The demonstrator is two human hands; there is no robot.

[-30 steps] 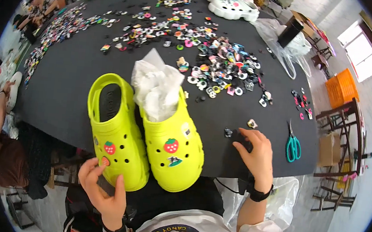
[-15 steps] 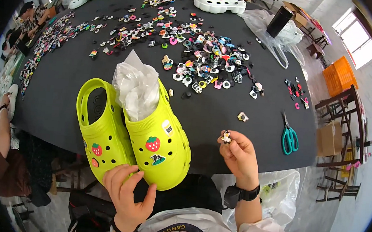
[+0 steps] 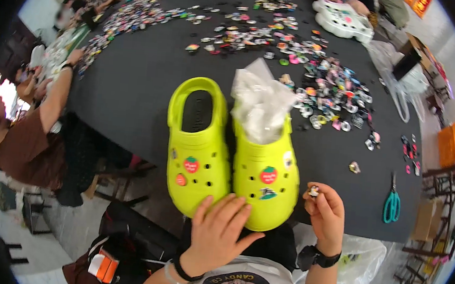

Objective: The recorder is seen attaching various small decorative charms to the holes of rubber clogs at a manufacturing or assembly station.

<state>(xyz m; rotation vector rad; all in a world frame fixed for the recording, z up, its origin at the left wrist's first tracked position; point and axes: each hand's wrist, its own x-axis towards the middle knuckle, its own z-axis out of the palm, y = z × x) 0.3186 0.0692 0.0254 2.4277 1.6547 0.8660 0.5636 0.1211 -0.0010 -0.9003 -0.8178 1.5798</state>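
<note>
A pair of lime-green clogs stands near the table edge, toes toward me. The left clog (image 3: 194, 196) carries a strawberry charm (image 3: 191, 165) and a small round red-orange charm (image 3: 181, 179). On the right clog (image 3: 254, 209) are another strawberry charm (image 3: 268, 175), a green-and-dark charm (image 3: 268, 193) and a pale one near its outer side. Crumpled translucent plastic (image 3: 262, 115) fills its opening. My left hand (image 3: 216, 236) lies with fingers stretched over the toes. Beside the right clog, my right hand (image 3: 327, 213) pinches a small white-and-dark shoe charm (image 3: 313, 191).
Loose charms (image 3: 334, 92) form a big heap beyond the clogs, with more scattered farther back. Teal-handled scissors (image 3: 392, 205) and a single charm (image 3: 354, 167) lie at the right. A white clog (image 3: 343, 19) stands at the far side. Another person's arm (image 3: 58, 92) reaches in at the left.
The view has turned left, so the table appears farther right. My left hand now lies across both toes. My right hand keeps the charm and is closer to the right clog.
</note>
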